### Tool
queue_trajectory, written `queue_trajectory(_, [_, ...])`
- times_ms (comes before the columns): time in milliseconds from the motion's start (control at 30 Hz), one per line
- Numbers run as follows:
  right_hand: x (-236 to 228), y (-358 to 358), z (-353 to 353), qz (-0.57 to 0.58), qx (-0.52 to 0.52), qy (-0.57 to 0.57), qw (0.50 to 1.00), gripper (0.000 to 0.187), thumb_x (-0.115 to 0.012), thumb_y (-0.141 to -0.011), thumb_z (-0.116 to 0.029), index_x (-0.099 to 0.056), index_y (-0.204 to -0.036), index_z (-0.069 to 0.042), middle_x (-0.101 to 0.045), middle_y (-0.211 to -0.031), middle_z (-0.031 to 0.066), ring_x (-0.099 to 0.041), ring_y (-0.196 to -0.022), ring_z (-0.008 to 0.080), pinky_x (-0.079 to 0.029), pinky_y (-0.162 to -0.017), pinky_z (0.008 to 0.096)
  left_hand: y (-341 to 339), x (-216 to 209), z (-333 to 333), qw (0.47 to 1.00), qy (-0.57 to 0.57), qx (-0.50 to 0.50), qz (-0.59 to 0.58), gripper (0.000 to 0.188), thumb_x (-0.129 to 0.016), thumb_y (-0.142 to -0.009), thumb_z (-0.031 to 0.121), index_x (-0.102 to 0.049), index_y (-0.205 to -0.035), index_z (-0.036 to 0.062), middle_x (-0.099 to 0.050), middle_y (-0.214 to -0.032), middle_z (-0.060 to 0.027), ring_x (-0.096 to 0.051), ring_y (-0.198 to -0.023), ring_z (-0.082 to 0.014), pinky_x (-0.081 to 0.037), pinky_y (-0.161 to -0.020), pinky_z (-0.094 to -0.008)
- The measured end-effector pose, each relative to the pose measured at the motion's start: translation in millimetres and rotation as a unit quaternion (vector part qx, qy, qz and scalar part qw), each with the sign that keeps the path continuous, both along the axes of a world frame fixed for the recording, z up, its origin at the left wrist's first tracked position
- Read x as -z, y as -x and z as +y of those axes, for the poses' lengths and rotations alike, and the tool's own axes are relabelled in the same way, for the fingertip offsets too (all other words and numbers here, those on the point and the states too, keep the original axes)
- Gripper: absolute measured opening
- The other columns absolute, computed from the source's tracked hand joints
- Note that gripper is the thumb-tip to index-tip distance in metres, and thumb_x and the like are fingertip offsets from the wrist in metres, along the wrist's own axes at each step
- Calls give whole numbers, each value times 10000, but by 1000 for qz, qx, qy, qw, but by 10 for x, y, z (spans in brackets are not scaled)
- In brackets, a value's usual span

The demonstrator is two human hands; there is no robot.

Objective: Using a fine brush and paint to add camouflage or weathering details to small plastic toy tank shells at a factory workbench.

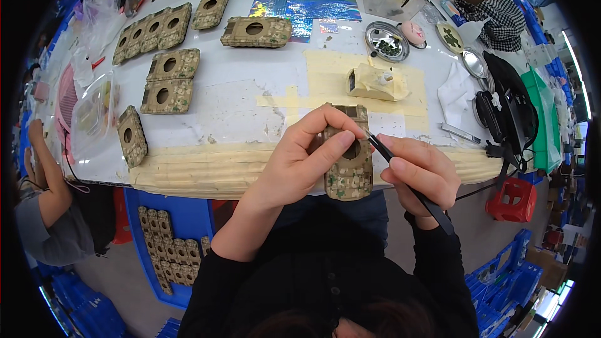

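A camouflage-painted model tank hull [349, 178] with a round hole in its top is at the table's front edge, in front of me. My left hand [307, 153] is closed on its left side, thumb and index finger lying over the top; the other fingers are partly hidden. A pair of black tweezers [416, 197] is pinched in my right hand [424, 172]. Its tips point at the hull's upper right, close to my left index fingertip. Whether anything tiny sits between the tips is too small to tell.
More camouflage hulls [255, 31] stand at the left and back. A cream-coloured block [379, 82] sits on yellow tape beyond my hands. A round metal dish [387, 41] holds small dark green parts. A blue tray [197, 213] with several hulls is below left; a red stool [512, 200] stands right.
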State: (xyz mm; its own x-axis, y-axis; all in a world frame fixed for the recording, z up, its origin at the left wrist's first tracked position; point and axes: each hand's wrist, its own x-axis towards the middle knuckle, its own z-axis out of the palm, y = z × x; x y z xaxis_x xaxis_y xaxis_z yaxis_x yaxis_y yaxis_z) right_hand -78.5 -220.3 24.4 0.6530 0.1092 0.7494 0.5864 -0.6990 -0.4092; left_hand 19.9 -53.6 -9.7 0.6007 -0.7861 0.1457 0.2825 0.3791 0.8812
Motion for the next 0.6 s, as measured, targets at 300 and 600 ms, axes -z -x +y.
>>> queue_trajectory(300, [45, -33, -2, 18, -5, -12, 1000, 340, -761, -668, 0, -630, -974, -68, -666, -965, 154, -677, -779, 262, -560, -638, 301, 22, 16, -9, 1000, 0, -19, -2, 122, -493, -947, 101, -518, -1024, 10, -551, -923, 3, -500, -785, -11, -411, -658, -163])
queue_trajectory(600, [74, -56, -4, 9, -5, -2, 1000, 313, -755, -680, -11, -633, -963, -60, -667, -952, 156, -677, -775, 257, -562, -638, 298, 24, 43, -8, 999, -7, -33, -12, 114, -499, -945, 96, -520, -1011, 6, -554, -900, 8, -477, -758, -3, -387, -643, -157])
